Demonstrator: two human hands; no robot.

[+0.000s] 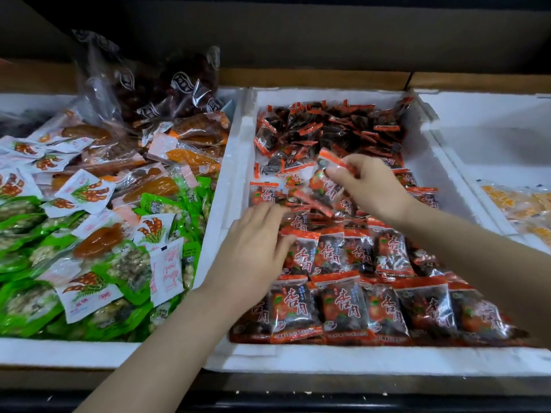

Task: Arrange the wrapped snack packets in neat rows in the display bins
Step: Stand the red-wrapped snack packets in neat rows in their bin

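dark shelf back over a wooden ledge, with three white foam bins side by side below. middle bin (pixel 328 357): red snack packets (pixel 343 308) with clear windows onto dark fruit, printed in two large characters that read as 杏肉; smaller print too blurred to read. neat overlapping rows at the near end, loose heap (pixel 334 126) at the far end. right hand (pixel 372 189) above the bin's middle, thumb and fingers pinching one red packet (pixel 323 189), lifted and tilted. left hand (pixel 253 248) flat on the second row, fingers straight, holding nothing. left bin (pixel 59 350): jumbled green packets (pixel 26 305), white packets (pixel 86 293) with a red-orange plant picture, orange packets (pixel 190 158), clear bag (pixel 143 84) of dark fruit at the back. right bin (pixel 477 114): yellow packets (pixel 518 207).
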